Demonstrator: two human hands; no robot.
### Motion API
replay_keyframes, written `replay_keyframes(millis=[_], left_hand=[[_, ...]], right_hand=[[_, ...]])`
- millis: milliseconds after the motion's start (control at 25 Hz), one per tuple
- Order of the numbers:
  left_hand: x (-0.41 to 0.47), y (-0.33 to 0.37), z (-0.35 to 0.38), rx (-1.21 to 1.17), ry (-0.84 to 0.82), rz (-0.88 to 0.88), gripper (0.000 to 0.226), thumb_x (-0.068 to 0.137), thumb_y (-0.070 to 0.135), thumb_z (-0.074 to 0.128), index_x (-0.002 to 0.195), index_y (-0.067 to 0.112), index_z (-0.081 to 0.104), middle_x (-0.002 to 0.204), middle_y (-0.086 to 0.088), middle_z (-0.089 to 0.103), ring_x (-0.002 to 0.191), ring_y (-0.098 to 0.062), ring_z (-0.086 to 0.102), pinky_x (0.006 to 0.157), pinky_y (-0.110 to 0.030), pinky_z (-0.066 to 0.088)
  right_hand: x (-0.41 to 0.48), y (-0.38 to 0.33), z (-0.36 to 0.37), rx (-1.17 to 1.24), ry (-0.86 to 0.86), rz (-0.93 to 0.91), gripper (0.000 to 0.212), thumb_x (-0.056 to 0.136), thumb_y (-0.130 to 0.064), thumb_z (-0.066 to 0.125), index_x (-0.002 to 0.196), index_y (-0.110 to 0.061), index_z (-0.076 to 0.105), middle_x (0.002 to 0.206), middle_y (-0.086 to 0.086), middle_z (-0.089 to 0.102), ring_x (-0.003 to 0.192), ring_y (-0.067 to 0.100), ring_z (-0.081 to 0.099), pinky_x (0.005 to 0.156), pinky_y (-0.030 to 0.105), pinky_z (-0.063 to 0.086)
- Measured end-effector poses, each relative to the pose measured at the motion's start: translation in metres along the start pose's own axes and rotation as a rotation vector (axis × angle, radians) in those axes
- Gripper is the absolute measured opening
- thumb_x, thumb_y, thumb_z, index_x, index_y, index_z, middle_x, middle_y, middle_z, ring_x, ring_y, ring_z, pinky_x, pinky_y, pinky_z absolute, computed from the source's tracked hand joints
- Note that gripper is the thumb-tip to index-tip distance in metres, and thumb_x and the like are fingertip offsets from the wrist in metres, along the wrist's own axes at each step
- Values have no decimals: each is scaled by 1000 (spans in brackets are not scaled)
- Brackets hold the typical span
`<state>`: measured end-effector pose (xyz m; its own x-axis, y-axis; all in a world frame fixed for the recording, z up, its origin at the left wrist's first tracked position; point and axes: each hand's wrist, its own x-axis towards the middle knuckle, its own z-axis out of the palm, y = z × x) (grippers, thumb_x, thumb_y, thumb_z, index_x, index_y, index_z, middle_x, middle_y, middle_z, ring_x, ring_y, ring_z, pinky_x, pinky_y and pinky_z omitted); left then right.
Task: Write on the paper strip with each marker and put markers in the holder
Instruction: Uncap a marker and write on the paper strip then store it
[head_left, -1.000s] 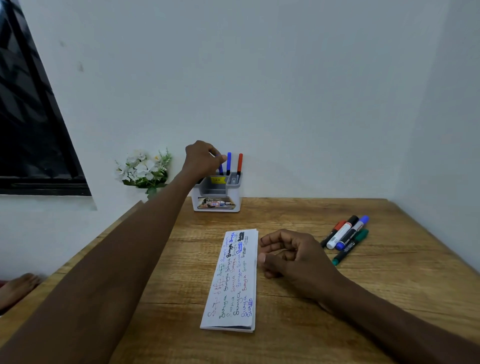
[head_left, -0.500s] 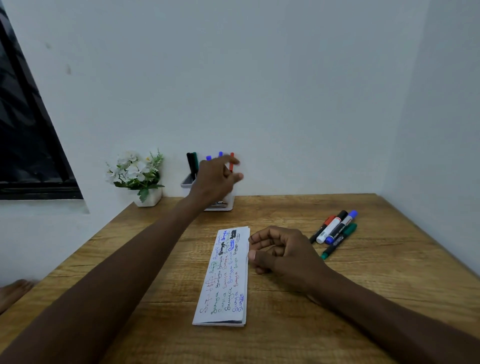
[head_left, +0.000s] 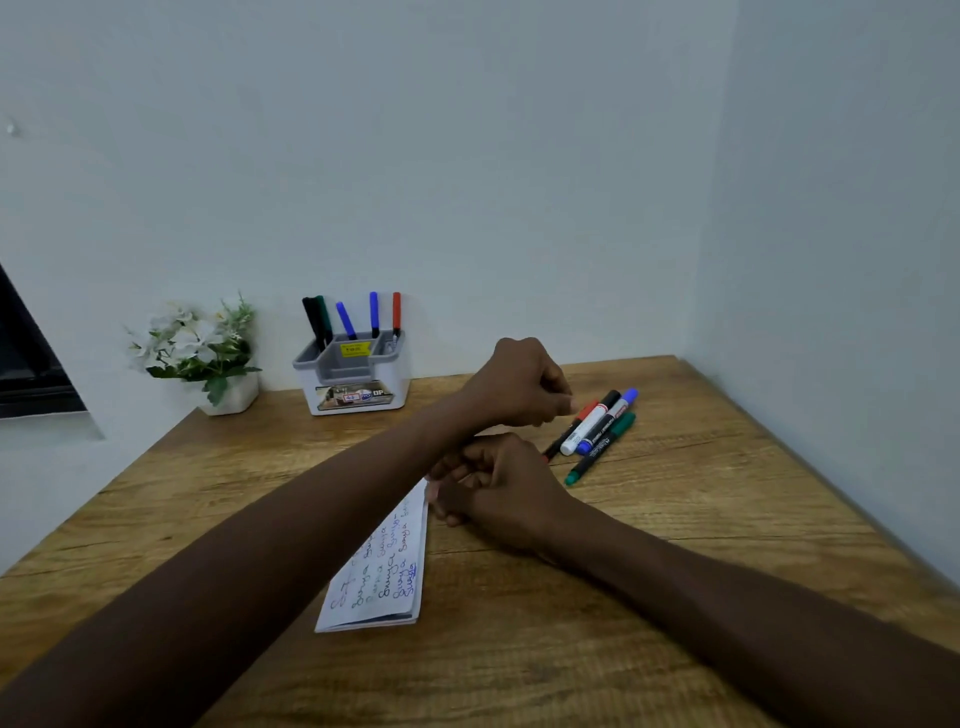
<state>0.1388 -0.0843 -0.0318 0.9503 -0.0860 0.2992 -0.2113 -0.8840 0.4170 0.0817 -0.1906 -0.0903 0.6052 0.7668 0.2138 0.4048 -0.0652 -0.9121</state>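
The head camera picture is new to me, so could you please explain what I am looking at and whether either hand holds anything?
There is no machine here: a person wears one wide-angle camera on the head, looking forward and down at their own bare arms. The left hand reaches across the right forearm toward four loose markers lying together on the wooden table; its fingers are curled, and I see nothing in its grip. The right hand rests loosely closed at the far end of the paper strip, which is covered in coloured handwriting. At the wall stand a white holder with five markers upright in it and a small pot of white flowers. A dark window edge shows at the left.
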Motion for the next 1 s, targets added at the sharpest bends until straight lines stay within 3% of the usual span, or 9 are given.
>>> replay_keyframes(millis=[200,400,560,680,840,1000], left_hand=[[20,9,13,42,-147,-201,15,85,19,82,91,6,81,82,-11,79,70,-19,76,65,-25,63],[25,12,18,92,-192,-312,25,82,24,84,97,4,80,92,-13,79,90,-25,76,81,-38,63],[29,17,19,155,-227,-338,26,75,20,88,96,5,81,93,-9,79,87,-24,76,76,-35,64],[30,14,20,180,-191,-392,22,71,21,85,87,7,82,83,-8,79,77,-21,76,60,-27,60],[22,6,3,79,-17,-416,24,68,28,78,85,12,83,85,-6,78,79,-17,70,63,-32,55],[-7,7,-26,-383,214,-446,21,87,14,73,107,16,78,101,2,75,88,-14,67,64,-26,53]], right_hand=[[-3,0,-2,-75,-16,-54,14,89,-20,73,99,-10,73,83,8,78,59,7,68,64,18,54],[-2,2,-3,-44,-25,-78,5,88,-14,71,91,-11,73,80,9,78,61,14,69,64,25,57],[-2,2,-4,-29,-32,-70,5,89,-16,71,92,-12,73,82,9,78,61,12,69,61,21,54],[-2,1,-4,-39,-20,-52,7,89,-14,72,93,-9,73,83,11,78,63,14,70,66,27,59],[0,1,-3,29,-20,-23,15,87,-16,75,100,-7,74,84,13,78,68,22,73,72,35,62],[3,-4,-4,240,32,107,24,86,-10,76,109,-8,70,89,16,78,67,22,72,69,35,64]])
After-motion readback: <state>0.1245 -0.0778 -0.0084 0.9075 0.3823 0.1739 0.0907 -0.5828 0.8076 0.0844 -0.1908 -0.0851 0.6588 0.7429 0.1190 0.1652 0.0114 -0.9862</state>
